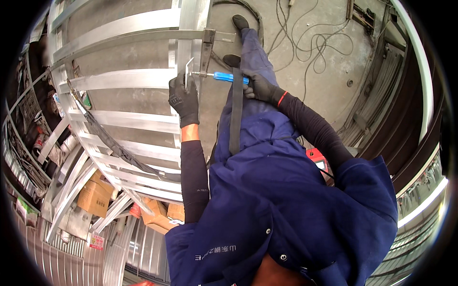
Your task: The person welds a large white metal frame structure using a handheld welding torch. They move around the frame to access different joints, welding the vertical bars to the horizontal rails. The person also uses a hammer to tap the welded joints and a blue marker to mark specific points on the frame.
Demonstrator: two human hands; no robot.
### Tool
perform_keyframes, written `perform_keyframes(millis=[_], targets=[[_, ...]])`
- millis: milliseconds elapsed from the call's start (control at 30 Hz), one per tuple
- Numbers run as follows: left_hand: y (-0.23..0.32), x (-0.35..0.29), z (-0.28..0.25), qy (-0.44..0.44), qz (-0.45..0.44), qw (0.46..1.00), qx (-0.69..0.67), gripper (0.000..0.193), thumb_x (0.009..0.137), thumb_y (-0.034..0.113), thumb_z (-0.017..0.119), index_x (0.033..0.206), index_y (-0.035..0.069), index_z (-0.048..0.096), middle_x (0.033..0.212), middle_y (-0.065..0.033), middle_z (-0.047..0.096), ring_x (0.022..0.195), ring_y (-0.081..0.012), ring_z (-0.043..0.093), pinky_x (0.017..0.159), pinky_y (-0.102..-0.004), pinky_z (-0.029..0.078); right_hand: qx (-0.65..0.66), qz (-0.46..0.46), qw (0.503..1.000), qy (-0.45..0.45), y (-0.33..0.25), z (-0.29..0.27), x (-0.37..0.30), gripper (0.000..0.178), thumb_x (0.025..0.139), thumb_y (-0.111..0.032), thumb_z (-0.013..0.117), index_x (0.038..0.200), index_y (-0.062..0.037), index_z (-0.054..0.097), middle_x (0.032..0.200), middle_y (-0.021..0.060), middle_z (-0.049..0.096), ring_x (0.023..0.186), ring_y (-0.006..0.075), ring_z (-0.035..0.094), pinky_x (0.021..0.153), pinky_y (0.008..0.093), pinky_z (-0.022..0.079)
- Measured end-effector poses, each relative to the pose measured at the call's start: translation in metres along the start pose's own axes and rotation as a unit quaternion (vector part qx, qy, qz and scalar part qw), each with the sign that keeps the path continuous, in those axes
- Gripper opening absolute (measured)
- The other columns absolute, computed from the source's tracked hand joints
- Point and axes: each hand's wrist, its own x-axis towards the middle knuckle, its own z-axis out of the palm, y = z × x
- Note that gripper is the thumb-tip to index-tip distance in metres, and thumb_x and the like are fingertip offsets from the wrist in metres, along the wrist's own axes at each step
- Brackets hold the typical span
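In front of me, a pale metal frame (186,52) with several parallel slats fills the left side. A bar clamp lies across it: its long bar (129,39) spans the frame, and its sliding arm (207,51) sits at the near right edge. My right hand (260,86), in a dark glove, is closed around the clamp's blue handle (231,77). My left hand (185,97), gloved too, is closed on a thin, flat metal plate (189,71) at the frame's edge, beside the clamp's screw tip. Its fingertips are partly hidden.
A dark flat strap (235,114) hangs before my legs. Cables (319,45) lie looped on the concrete floor (296,62). A dark hose (114,148) crosses the slats. Cardboard boxes (95,194) and metal lengths are at lower left; a red device (316,156) is by my right side.
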Motion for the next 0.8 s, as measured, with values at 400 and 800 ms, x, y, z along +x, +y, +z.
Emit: perform_keyframes(millis=[400, 800], targets=[[0.027, -0.042, 0.047, -0.135, -0.444, 0.595, -0.655, 0.032, 0.094, 0.023, 0.05, 0.117, 0.001, 0.049, 0.118, -0.0134, 0.053, 0.108, -0.0226, 0.053, 0.091, -0.0323, 0.045, 0.075, 0.111, 0.981, -0.141, -0.004, -0.028, 0.011, 0.05, 0.095, -0.051, 0.03, 0.074, -0.0096, 0.048, 0.048, -0.0026, 0.036, 0.034, 0.0063, 0.027, 0.031, 0.0194, 0.024], [0.025, -0.026, 0.065, -0.03, -0.428, 0.635, -0.642, 0.025, 0.087, 0.026, 0.063, 0.096, 0.002, 0.061, 0.084, -0.0035, 0.063, 0.076, -0.011, 0.06, 0.065, -0.0224, 0.05, -0.493, -0.218, 0.84, 0.057, -0.006, 0.011, -0.012, 0.039, 0.089, -0.03, 0.056, 0.118, -0.0055, 0.049, 0.101, 0.0072, 0.059, 0.087, 0.017, 0.058, 0.077, 0.0316, 0.051]])
